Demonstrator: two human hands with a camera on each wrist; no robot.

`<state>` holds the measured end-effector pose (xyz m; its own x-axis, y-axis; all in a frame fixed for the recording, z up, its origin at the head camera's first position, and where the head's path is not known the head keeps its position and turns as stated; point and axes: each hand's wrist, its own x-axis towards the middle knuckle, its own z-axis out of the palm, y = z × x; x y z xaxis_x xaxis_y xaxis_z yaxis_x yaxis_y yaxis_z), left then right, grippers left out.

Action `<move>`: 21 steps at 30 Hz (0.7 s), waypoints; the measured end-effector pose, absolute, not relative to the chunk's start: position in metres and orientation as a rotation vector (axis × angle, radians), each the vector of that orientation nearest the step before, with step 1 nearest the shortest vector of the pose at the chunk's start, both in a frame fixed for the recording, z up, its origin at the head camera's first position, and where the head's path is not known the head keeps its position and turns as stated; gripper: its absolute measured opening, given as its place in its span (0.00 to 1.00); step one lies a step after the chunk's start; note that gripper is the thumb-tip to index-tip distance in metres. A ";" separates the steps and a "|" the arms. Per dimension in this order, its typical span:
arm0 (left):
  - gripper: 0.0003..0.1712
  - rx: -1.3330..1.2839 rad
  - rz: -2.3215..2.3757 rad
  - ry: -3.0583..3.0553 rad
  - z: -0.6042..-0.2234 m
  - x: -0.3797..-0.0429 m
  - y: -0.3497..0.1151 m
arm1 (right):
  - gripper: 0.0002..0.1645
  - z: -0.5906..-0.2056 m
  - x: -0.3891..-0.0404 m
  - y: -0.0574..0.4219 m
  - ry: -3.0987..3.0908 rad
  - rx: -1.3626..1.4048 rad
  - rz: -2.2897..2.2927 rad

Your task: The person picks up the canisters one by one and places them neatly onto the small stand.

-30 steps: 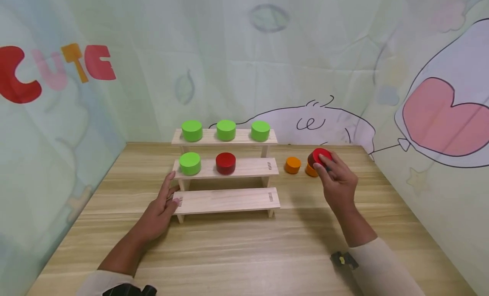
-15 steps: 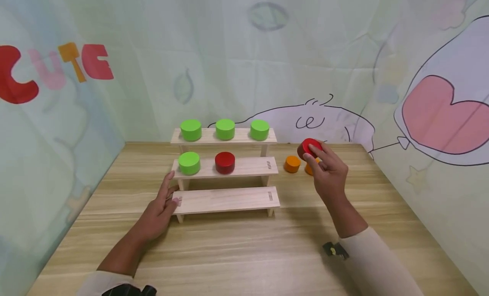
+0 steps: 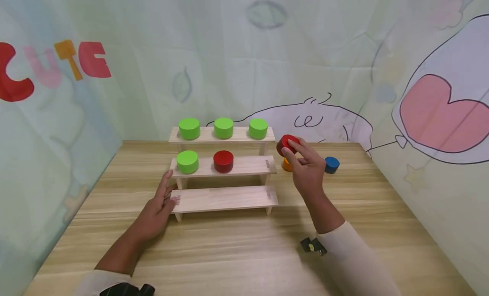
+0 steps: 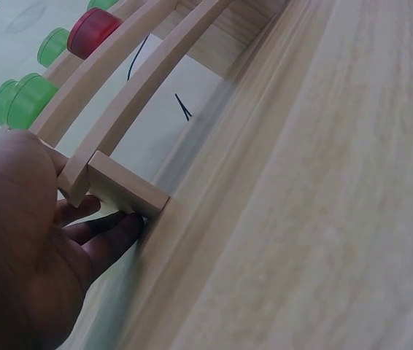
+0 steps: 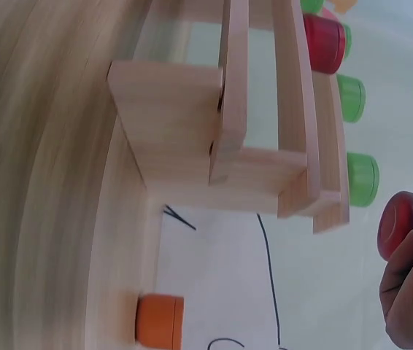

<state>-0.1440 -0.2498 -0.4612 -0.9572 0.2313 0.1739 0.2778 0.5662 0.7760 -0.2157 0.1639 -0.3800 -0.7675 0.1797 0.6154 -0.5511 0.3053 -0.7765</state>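
Note:
A three-step wooden stand (image 3: 225, 199) stands on the table. My left hand (image 3: 156, 213) holds its left end, thumb on the lowest step; in the left wrist view, fingers (image 4: 115, 237) reach behind the end support. My right hand (image 3: 308, 170) pinches a red round block (image 3: 286, 145), tilted, in the air just right of the middle step. Another red block (image 3: 223, 162) sits mid-way along the middle step, right of a green block (image 3: 187, 162). Several green blocks (image 3: 223, 128) line the top step. The lowest step bears none.
On the table right of the stand lies an orange block (image 3: 287, 164), partly hidden by my right hand. A blue block (image 3: 332, 164) lies farther right. A printed cloth (image 3: 225, 66) hangs around the back and sides of the table (image 3: 221, 253).
My right hand has carried the red block leftward and a little up, toward the stand. The blue block now shows fully, and one orange block is hidden. My left hand stays in place.

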 end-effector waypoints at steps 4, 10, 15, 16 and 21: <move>0.45 -0.430 -1.372 -2.748 -0.459 -0.144 -0.249 | 0.23 -0.381 -0.215 0.151 -1.989 0.350 1.532; 0.45 -0.419 -1.360 -2.753 -0.459 -0.144 -0.248 | 0.22 -0.384 -0.215 0.137 -2.070 0.394 1.529; 0.45 -0.422 -1.355 -2.745 -0.460 -0.144 -0.249 | 0.22 -0.384 -0.214 0.128 -2.162 0.392 1.532; 0.45 -0.425 -1.356 -2.742 -0.460 -0.144 -0.249 | 0.23 -0.384 -0.213 0.126 -2.179 0.387 1.537; 0.45 -0.440 -1.349 -2.726 -0.462 -0.145 -0.250 | 0.23 -0.381 -0.212 0.120 -2.255 0.332 1.550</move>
